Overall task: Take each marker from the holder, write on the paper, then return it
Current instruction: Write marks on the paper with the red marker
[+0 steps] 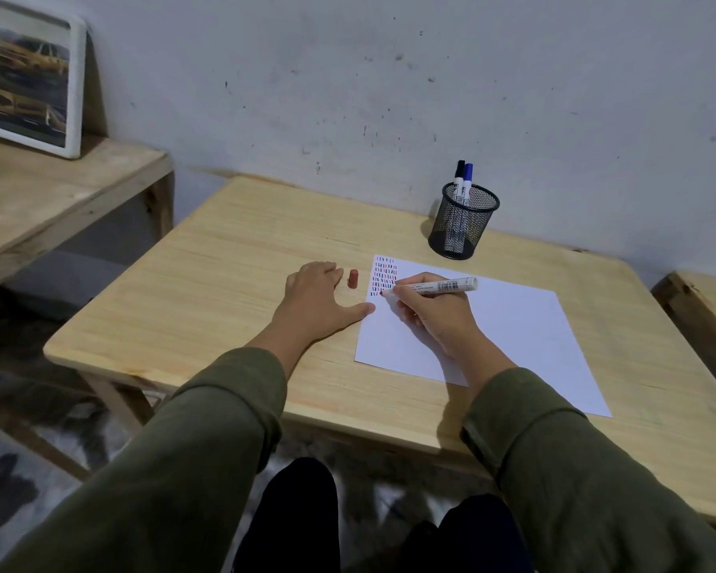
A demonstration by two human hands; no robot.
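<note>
While right hand grips the uncapped marker, tip touching paper at its far left corner beside coloured dashes, left hand lies flat, fingers spread, on desk just left of paper. Red cap stands near paper's edge. Mesh holder beyond paper holds two markers.

You face a scuffed grey-white wall. A pale wood tabletop stands against it. At your left, a rough wooden bench carries a white-framed picture, leaning. Light dim, even.
</note>
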